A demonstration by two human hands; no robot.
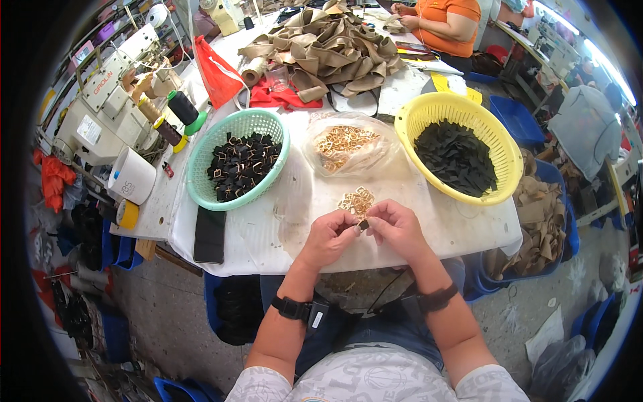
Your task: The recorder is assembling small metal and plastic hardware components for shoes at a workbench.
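Both my hands meet over the near edge of the white-covered table. My left hand and my right hand are closed, pinching a small black fabric strip between the fingertips. Whether a metal ring is threaded on it I cannot tell. Just beyond my fingers lies a small pile of gold metal rings. Further back, more gold rings fill a clear plastic bag. To the left, a mint-green basket holds black strips fitted with gold rings. On the right, a yellow basket contains loose black strips.
A black phone lies beside the green basket. At left are a sewing machine, thread spools and a white cup. Brown fabric pieces are heaped at the back, near a person in orange. Blue bins stand on the floor.
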